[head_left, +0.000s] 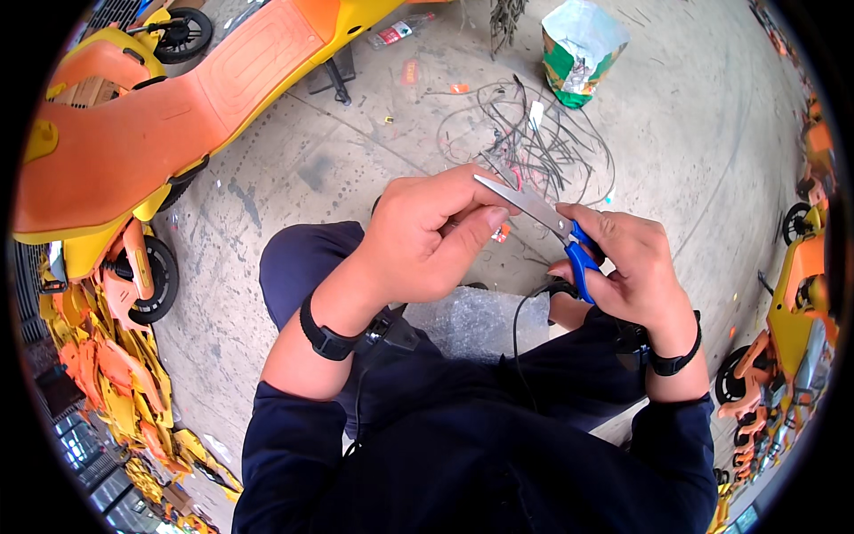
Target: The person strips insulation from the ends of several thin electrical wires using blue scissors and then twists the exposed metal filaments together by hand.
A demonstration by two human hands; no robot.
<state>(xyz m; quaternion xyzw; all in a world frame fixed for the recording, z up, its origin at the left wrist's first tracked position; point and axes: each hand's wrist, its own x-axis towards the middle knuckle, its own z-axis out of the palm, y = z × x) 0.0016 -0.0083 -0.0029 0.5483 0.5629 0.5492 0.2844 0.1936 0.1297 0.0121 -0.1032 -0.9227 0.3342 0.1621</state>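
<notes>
My right hand (633, 265) grips the blue handles of a pair of scissors (543, 218), whose steel blades point up and left toward my left hand. My left hand (425, 238) is closed, thumb pressed to the fingers next to the blades, pinching something small that I cannot make out. A thin black cable (519, 338) hangs down from near my right hand over my lap. A sheet of clear bubble wrap (480, 319) lies on my knees below both hands.
A tangle of cut black wires (534, 138) lies on the concrete floor ahead. A green and white sack (578, 49) stands beyond it. Orange and yellow scooter bodies (151, 116) fill the left; more scooters (792, 338) line the right. A plastic bottle (400, 31) lies by the scooter.
</notes>
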